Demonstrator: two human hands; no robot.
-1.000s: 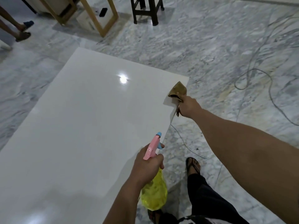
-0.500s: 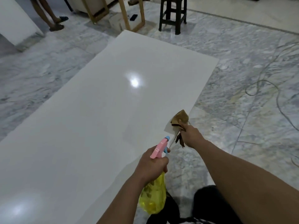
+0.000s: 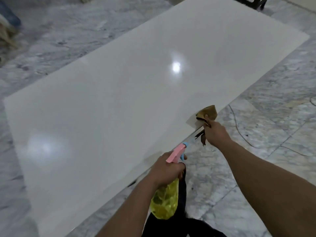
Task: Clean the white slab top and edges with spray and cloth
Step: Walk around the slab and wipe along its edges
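A person's left hand (image 3: 166, 170) grips a yellow spray bottle (image 3: 165, 202) just off the near long edge of the white slab (image 3: 119, 93). Farther along that edge, the right hand (image 3: 215, 134) pinches a brown cloth (image 3: 207, 114) against it. The view has swung left since half a second ago, revealing the slab's near corner.

Cloth (image 3: 207, 114) on slab (image 3: 119, 93) right edge
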